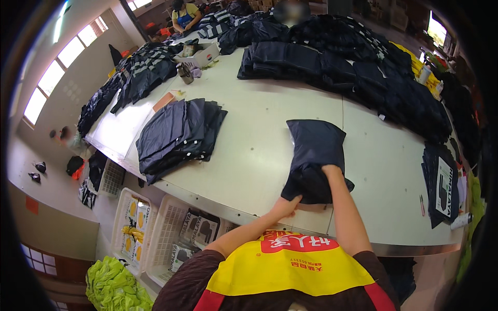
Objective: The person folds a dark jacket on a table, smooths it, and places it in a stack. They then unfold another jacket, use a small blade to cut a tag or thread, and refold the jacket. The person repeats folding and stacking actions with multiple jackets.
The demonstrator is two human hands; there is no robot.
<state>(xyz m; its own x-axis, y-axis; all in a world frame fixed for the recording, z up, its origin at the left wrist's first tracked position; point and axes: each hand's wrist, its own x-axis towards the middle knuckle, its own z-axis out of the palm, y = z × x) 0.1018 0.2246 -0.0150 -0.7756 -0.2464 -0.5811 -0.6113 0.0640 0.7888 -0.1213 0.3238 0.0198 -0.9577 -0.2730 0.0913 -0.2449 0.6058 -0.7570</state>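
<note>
A dark navy folded piece of fabric (317,145) lies in front of me on the pale table (254,119); its near part is bunched and turned over. My left hand (285,206) grips the near left corner, thumb on top. My right hand (332,171) reaches onto the right side of the same fabric, and its fingers are hidden in the dark folds. To the left sits a stack of similar dark folded pieces (179,132) with small white tags.
Across the back runs a long row of dark folded pieces (332,67). At the right edge are packages (441,184), tweezer-like snips (422,205) and a spray can (461,221). Plastic crates (161,238) stand below left. A tumbler (184,73) is farther back; a co-worker (184,18) sits beyond.
</note>
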